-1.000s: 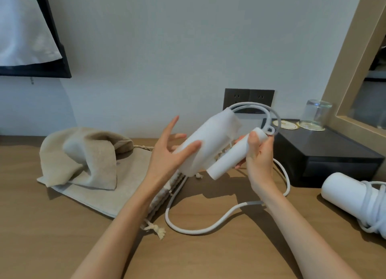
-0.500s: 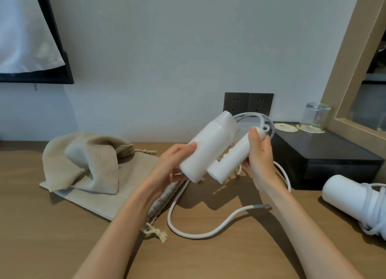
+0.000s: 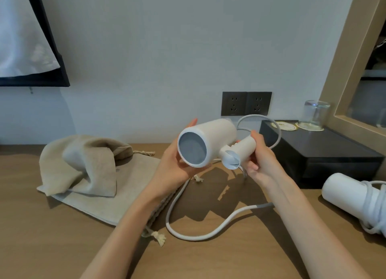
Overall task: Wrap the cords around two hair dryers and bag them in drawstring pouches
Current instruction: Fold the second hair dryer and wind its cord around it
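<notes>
Soft, fairly bright light falls from above and somewhat right, leaving the pale wall evenly lit. The held hair dryer throws a dark, sharp-edged shadow onto the wooden table. Wide-angle distortion leans the wooden frame at the right edge; fine detail looks slightly soft

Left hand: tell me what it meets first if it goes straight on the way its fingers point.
Left hand, cupping the hair dryer, points up and away: likely the wall left of the sockets; depth unclear.
</notes>
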The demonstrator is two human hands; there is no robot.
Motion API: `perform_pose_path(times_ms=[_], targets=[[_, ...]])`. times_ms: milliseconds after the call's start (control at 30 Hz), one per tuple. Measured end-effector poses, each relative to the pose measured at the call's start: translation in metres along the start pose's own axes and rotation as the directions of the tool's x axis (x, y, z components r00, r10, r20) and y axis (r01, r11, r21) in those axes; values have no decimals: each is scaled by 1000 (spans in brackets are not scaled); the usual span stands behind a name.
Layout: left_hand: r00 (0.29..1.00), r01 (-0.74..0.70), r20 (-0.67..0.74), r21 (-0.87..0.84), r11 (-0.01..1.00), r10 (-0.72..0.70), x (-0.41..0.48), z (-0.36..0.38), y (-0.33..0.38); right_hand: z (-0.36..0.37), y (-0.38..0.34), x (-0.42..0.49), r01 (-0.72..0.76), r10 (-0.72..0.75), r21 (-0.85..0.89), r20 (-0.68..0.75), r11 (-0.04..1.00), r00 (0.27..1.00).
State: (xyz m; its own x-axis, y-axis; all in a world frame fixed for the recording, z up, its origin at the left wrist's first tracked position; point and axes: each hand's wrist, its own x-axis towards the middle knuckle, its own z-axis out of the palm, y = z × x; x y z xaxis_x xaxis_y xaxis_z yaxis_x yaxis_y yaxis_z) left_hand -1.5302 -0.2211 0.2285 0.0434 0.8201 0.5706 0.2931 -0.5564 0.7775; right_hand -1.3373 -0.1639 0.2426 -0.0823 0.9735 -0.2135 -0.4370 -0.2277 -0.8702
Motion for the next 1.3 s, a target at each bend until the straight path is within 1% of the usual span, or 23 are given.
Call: perform_pose_path(times_ms=[67,100,200,267,333,400,433,467,500,533,567,600,633,667,700,733,800,900,967,1067,1100,1167,1300], targets=[[997,-24,-70,8,1000,25,0,4,-2,1,3,-1,-87,86,57,13,995,996],[992,-21,-123,14,1000,23,-1,5,-2,3,3,-3,-126,123,79,49,989,991],[934,62,-352,19,998,-51,-3,9,6,7,3,-8,-174,162,59,175,983,971],[914,63,-402,-3,998,-59,-5,8,9,11,1,-12,-134,133,-13,251,991,959],[906,53,-414,-101,994,-90,-8,3,10,17,1,-14,-36,85,-164,303,986,949],[886,72,-439,-190,979,-150,-7,-1,9,19,4,-14,117,-23,-357,256,927,966],[875,76,-450,-234,969,-178,-5,-4,7,17,7,-13,229,-140,-445,224,866,964],[864,78,-459,-284,956,-207,-2,-6,4,13,11,-11,362,-293,-529,213,768,932],[849,78,-472,-331,940,-236,0,-7,3,9,14,-8,483,-453,-609,217,629,865],[836,75,-485,-364,928,-258,1,-9,2,5,17,-4,574,-602,-671,232,470,764],[826,73,-494,-384,920,-272,3,-10,1,3,18,-2,633,-703,-695,257,343,663],[821,70,-497,-401,913,-281,3,-10,1,2,19,-1,674,-747,-693,299,257,593],[818,66,-497,-419,906,-289,4,-11,1,4,20,1,706,-747,-684,369,184,553],[817,62,-495,-433,899,-295,4,-10,2,4,23,4,722,-701,-682,460,114,545],[815,62,-495,-442,895,-301,4,-10,2,4,27,8,724,-628,-686,532,72,567],[814,68,-493,-443,894,-306,4,-10,2,5,30,9,718,-556,-693,571,68,604],[825,83,-484,-409,909,-293,5,-10,0,5,36,8,717,-469,-674,583,175,663],[860,56,-465,-321,946,-209,6,-9,-4,6,40,4,752,-495,-546,570,369,656],[882,18,-451,-261,965,-138,6,-6,-5,11,39,0,738,-482,-476,560,479,674],[907,-37,-418,-212,977,-57,8,-1,-5,17,40,-6,704,-445,-419,562,574,697],[908,-48,-415,-229,972,-53,9,-2,-7,19,41,-9,699,-434,-410,570,585,698],[904,-47,-420,-274,961,-76,10,-8,-13,20,41,-12,701,-405,-450,590,553,698],[876,-20,-471,-246,969,-102,9,-17,-15,18,35,-13,735,-320,-581,663,349,676]])
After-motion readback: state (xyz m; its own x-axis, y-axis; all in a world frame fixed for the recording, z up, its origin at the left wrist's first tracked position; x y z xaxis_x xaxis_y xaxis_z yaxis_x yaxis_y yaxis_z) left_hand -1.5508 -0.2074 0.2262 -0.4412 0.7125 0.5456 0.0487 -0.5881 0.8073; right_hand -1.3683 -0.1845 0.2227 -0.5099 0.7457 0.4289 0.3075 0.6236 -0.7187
